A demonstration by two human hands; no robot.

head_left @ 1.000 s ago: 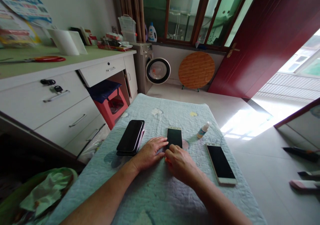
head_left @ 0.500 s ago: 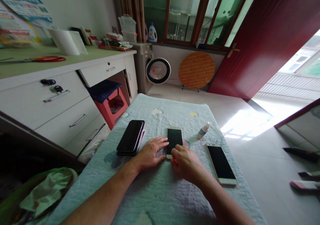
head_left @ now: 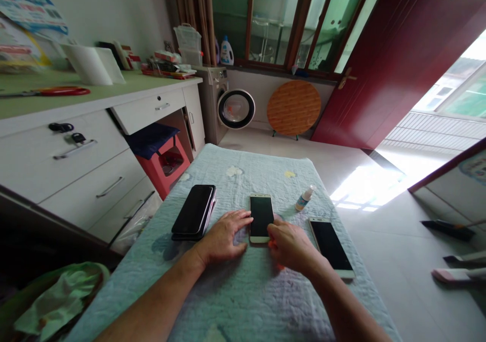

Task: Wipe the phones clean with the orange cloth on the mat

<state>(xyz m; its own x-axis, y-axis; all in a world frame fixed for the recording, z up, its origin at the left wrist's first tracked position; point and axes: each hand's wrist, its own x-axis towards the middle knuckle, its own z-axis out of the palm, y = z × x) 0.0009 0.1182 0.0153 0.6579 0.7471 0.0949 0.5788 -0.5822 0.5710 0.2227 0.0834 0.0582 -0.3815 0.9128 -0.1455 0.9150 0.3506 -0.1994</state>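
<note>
A gold-framed phone with a dark screen lies flat in the middle of the cloth-covered table. Its left edge is touched by the fingertips of my left hand, whose fingers are spread. My right hand is closed at the phone's lower right edge, around something orange that is mostly hidden. To the left sits a stack of black phones. A second white-and-gold phone lies right of my right hand. Beyond it stands a small spray bottle with a clear cap.
A quilted light-blue cloth covers the table. Left are a white desk with drawers and a red stool. Behind stand an open washing machine and a round wooden tabletop. A bin is at lower left.
My right hand has moved from over the phone's lower screen to its right edge. My left hand stays at the left edge. The whole view has shifted slightly.
</note>
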